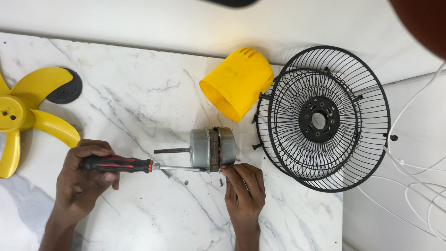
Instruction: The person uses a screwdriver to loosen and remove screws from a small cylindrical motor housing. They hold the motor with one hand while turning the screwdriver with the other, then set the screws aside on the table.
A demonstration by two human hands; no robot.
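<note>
A silver fan motor [213, 148] with a dark shaft pointing left lies on its side on the white marble table [139, 93]. My left hand [83, 179] grips a screwdriver [121, 164] by its black and red handle, and the metal tip reaches the motor's lower edge. My right hand [244, 188] pinches the bottom rim of the motor with its fingertips, steadying it.
A yellow motor cover [237, 82] lies behind the motor. Black wire fan guards [325, 118] lean at the right table edge. A yellow fan blade [25, 118] and a black round cap [67, 90] sit at the left. White cables [413, 167] trail on the right. Small screws lie near the motor.
</note>
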